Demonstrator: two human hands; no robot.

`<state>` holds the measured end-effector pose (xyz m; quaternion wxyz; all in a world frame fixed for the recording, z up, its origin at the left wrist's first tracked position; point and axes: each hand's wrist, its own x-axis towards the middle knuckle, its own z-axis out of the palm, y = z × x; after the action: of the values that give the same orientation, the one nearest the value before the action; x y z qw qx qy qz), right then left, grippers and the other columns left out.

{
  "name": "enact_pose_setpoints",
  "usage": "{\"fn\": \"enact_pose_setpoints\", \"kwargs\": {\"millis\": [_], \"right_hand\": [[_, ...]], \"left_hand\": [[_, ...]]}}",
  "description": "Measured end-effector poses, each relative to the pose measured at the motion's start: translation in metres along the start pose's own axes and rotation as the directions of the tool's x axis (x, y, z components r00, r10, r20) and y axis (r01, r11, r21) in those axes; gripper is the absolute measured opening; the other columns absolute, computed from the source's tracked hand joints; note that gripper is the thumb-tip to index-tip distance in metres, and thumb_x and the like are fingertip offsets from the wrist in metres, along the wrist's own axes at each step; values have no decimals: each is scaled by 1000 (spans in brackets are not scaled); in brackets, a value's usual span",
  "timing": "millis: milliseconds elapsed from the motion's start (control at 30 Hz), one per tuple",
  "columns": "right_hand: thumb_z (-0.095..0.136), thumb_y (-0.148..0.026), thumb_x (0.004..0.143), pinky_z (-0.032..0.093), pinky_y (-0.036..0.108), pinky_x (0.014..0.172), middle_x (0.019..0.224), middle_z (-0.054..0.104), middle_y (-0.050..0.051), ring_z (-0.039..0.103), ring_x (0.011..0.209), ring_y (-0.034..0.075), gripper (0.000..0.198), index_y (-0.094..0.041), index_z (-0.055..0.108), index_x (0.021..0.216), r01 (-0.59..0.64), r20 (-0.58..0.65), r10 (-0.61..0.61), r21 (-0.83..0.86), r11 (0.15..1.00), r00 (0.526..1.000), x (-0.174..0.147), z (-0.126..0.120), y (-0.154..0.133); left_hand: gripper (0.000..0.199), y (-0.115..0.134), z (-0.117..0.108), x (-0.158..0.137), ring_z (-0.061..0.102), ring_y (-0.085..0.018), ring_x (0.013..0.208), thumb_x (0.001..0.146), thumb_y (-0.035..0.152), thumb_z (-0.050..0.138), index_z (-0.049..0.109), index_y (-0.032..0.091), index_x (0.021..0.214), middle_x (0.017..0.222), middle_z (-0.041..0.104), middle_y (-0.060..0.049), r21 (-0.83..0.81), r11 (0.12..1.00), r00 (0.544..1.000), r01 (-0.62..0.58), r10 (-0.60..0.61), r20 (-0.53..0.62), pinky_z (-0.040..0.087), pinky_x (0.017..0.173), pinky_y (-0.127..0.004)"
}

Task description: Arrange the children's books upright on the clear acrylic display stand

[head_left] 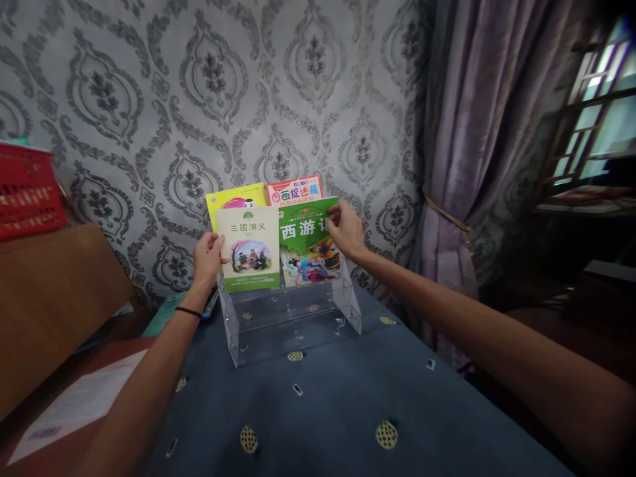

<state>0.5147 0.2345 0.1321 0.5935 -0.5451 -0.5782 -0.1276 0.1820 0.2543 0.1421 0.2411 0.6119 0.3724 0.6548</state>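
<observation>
A clear tiered book rack point(293, 315) stands on the dark blue tablecloth. On its middle level are a cream book point(248, 245) with a green lower band, at left, and a green picture book point(311, 245), at right. My left hand point(207, 258) grips the cream book's left edge between thumb and fingers. At the green book's upper right corner, my right hand point(345, 228) pinches the cover. Behind them rise a yellow book point(236, 197) and a red-and-white book point(295, 190), both partly hidden. The rack's lower front tier shows through clear plastic.
On the left are a red plastic basket point(30, 192), a brown cardboard box point(59, 305) and a printed white sheet point(79, 404). Patterned wallpaper covers the wall behind the rack. A purple curtain point(462, 165) hangs at the right, beside a window.
</observation>
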Motion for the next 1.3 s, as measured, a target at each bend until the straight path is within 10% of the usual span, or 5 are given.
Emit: {"fn": "enact_pose_setpoints", "kwargs": {"millis": [300,700,1300], "right_hand": [[50,-17,81,52,40,84,98,68,10,65,88,24,40,-15,56,121,207,190,-227,120,971,955,-12,8,-27],[49,-17,89,54,41,88,126,63,18,67,97,23,51,-12,46,139,392,353,-479,292,872,803,0,38,-83],[55,-14,90,46,43,104,133,61,16,60,118,27,39,-11,61,129,500,543,-452,67,864,708,5,52,-102]], "left_hand": [[14,31,-16,32,44,-7,47,76,30,59,52,18,76,65,49,5,-20,999,977,-28,23,-210,40,37,-15],[18,53,-4,85,40,-5,47,84,31,62,49,19,78,62,43,6,-52,984,964,-170,155,-218,41,42,-14],[15,23,1,95,41,-8,51,84,26,56,47,20,73,62,40,6,-12,1000,980,24,-26,-199,42,44,-16]]}}
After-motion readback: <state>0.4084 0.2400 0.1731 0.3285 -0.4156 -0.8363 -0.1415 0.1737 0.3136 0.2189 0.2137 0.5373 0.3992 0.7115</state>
